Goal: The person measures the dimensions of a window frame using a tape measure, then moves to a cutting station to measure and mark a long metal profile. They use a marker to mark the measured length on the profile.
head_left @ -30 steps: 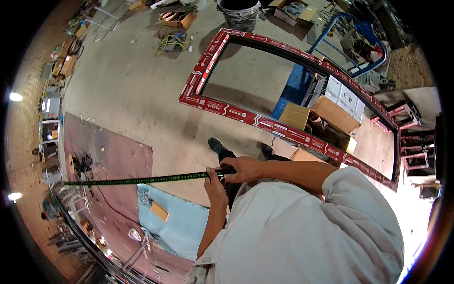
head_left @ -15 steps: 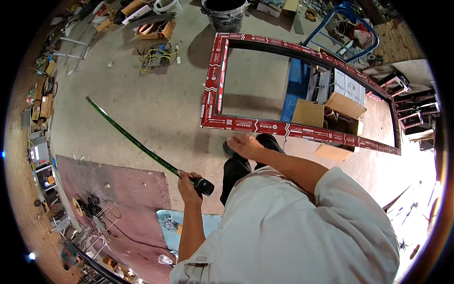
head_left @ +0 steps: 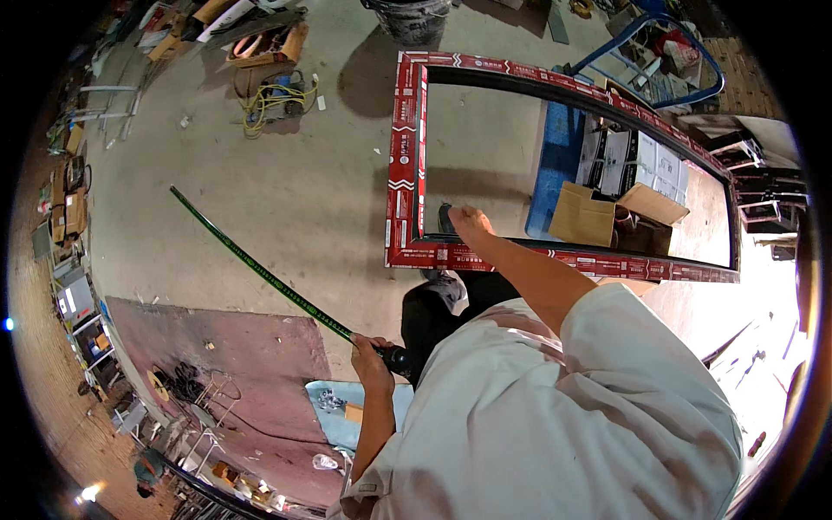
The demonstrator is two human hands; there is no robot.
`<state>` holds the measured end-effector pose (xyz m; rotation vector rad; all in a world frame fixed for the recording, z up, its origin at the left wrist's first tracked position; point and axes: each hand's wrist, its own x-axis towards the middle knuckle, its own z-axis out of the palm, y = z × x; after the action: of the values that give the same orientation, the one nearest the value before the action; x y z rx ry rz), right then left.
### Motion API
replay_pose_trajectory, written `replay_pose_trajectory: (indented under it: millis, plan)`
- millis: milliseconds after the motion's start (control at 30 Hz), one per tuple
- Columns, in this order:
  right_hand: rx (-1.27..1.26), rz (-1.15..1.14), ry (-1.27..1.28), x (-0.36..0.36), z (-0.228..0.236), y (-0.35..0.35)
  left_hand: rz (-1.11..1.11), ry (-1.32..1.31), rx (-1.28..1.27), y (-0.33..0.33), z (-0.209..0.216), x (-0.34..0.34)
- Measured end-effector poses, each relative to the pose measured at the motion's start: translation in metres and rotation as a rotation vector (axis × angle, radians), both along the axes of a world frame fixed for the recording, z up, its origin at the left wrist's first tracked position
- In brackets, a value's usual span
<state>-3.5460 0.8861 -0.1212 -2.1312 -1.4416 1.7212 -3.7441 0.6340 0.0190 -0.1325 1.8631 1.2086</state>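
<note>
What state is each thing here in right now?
Tape: blade pulled out
Left hand grip: closed on the tape
Right hand grip: fingers bent; contact with the frame unclear
Frame: red-wrapped
Carton: flaps open
Bucket: upright, partly out of view
Yellow cord: loosely tangled

- We see the dark bucket (head_left: 412, 24) cut off by the top edge.
- Markings on the green tape (head_left: 276, 282) are too small for us to read.
- The right forearm (head_left: 539, 269) hides part of the red frame (head_left: 404, 156) from us.
</note>
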Motion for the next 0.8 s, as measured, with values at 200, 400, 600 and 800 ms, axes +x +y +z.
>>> replay_pose_trajectory:
  millis: [200,400,600,800]
  plan:
    - [-0.22,-0.199,-0.144,-0.036,-0.06,0.033,-0.096,-0.054,-0.009,0.063,-0.031,-0.022]
    - [-0.316,-0.455,0.043,-0.087,-0.114,0.037,-0.209,-0.151,0.093,0.128,-0.101,-0.053]
    - [-0.348,-0.879,0.224,-0.115,-0.184,0.019,-0.49,-0.05,0.041,0.194,-0.185,-0.065]
    - [-0.543,-1.092,0.343,-0.105,-0.187,0.029,-0.45,-0.307,-0.041,0.224,-0.217,-0.046]
